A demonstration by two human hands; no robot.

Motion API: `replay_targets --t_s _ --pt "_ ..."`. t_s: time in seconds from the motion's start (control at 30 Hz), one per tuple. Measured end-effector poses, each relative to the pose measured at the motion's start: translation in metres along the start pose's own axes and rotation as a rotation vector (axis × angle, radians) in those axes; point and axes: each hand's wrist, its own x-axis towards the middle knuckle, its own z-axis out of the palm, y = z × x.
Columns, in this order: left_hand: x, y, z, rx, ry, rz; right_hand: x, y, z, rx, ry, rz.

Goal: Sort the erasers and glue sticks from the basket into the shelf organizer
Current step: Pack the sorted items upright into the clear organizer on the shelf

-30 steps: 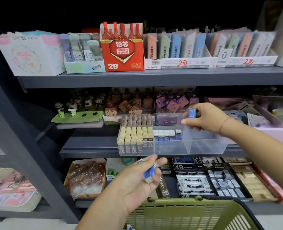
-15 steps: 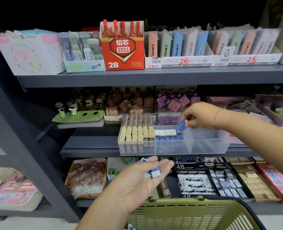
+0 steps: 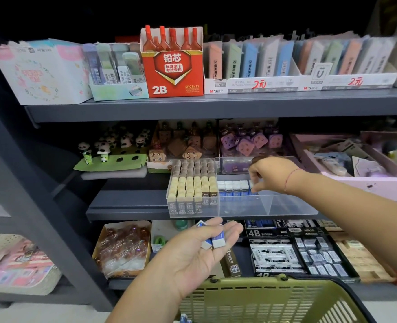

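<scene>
A clear shelf organizer (image 3: 286, 206) stands on the middle shelf. Its left compartment is packed with brown-and-cream 2B erasers (image 3: 192, 183). A row of blue-and-white erasers (image 3: 233, 186) stands in the middle compartment. My right hand (image 3: 269, 173) reaches down into that compartment and pinches a blue-and-white eraser (image 3: 251, 183) at the row's right end. My left hand (image 3: 188, 257) lies palm up below the shelf with its fingers stretched out, and two blue-and-white erasers (image 3: 216, 240) rest on them. The green basket (image 3: 262, 301) sits at the bottom.
The organizer's right compartment (image 3: 293, 201) shows nothing inside. Boxes of novelty erasers (image 3: 188, 145) stand behind it. A red 2B lead box (image 3: 174, 66) sits on the top shelf. Trays of 4B erasers (image 3: 276, 255) fill the lower shelf. The grey shelf post (image 3: 29, 183) runs down the left.
My right hand has come down from above the organizer into the middle compartment with its eraser. My left hand's fingers have uncurled, so the erasers lie exposed.
</scene>
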Motion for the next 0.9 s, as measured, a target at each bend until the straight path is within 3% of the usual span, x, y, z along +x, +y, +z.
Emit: replay_targets --t_s 0.2,0.33,0.4,0.5,0.6,0.77,0.9 --pt "0.0 -0.002 0.0 0.003 -0.009 0.01 -0.001 0.004 0.0 0.079 0.008 0.026" --pt "0.0 -0.002 -0.001 0.034 -0.051 0.03 -0.012 0.002 -0.011 0.101 0.118 0.029" --pt "0.0 -0.001 0.0 0.06 -0.082 0.038 -0.027 -0.011 -0.019 0.306 0.198 -0.06" --pt "0.001 -0.001 0.0 0.081 -0.12 0.053 -0.06 -0.043 -0.03 0.746 0.026 -0.281" --pt "0.0 -0.002 0.001 0.152 -0.182 0.068 -0.074 -0.06 -0.024 0.841 -0.192 -0.395" --pt "-0.005 -0.003 0.003 0.181 -0.268 0.073 -0.073 -0.063 -0.013 1.145 -0.235 -0.371" --pt "-0.006 0.002 0.003 0.144 -0.23 0.079 -0.071 -0.043 -0.033 1.146 -0.147 -0.269"
